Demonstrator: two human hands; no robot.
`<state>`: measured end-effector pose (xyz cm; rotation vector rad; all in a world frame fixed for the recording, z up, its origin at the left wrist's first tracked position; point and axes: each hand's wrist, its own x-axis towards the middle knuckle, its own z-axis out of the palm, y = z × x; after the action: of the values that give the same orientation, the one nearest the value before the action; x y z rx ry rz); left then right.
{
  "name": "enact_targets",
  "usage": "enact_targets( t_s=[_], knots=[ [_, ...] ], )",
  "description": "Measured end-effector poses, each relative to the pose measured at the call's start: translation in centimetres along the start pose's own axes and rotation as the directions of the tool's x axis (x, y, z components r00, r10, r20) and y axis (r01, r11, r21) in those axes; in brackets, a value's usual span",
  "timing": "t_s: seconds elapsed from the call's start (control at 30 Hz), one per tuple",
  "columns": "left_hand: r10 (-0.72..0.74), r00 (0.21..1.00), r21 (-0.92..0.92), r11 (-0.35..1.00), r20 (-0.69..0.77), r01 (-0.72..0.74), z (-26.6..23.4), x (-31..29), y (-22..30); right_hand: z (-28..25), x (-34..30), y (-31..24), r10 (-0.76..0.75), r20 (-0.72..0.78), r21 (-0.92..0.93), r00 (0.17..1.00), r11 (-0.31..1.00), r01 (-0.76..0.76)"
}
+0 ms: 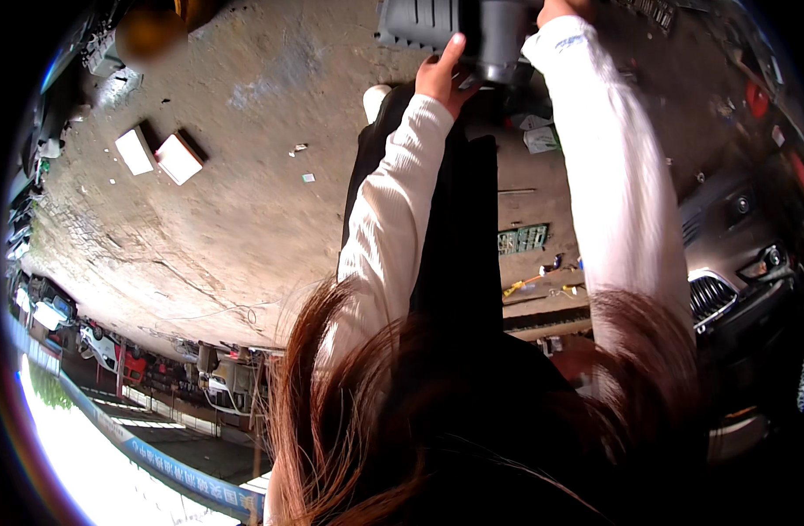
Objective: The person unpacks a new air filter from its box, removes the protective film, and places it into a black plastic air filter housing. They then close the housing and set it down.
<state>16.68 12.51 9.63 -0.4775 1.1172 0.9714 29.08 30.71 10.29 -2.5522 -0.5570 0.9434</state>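
A black plastic air filter housing, with a ribbed box part and a round duct-like part, is at the top middle, cut off by the upper edge. My left hand is closed on its near side, thumb up against the plastic and the other fingers partly hidden beneath. At the housing's right side is my right hand, curled at its edge and mostly outside the picture. Both arms reach forward in cream sleeves. Below the housing, my black-trousered legs and one white shoe show.
On the concrete floor at left lies an open white box beside a white panel. Right of my legs are a green tool tray, yellow-handled tools and a white packet. A dark car stands at far right.
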Motion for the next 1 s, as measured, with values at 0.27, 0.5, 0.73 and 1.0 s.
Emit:
enact_targets(
  t_s=[0.27,0.5,0.73,1.0],
  knots=[
    [0.221,0.928,0.610,0.792,-0.299,0.008,1.2,1.0,-0.2,-1.3,-0.1,-1.2,-0.374,0.332,0.153,0.866,0.927,0.341],
    [0.500,0.857,0.093,0.866,-0.128,-0.491,1.3,4.1,-2.3,-2.5,-1.3,-3.4,-0.521,0.478,0.283,0.707,0.853,0.438],
    [0.314,0.943,0.376,0.891,-0.111,-0.253,0.4,2.2,-4.8,-6.9,0.4,-3.8,-0.620,0.494,0.382,0.609,0.784,0.489],
    [0.186,0.973,0.284,0.948,-0.136,-0.141,-2.5,2.0,-3.3,-8.4,-7.0,4.9,-0.752,0.248,0.217,0.610,0.657,0.722]
  ],
)
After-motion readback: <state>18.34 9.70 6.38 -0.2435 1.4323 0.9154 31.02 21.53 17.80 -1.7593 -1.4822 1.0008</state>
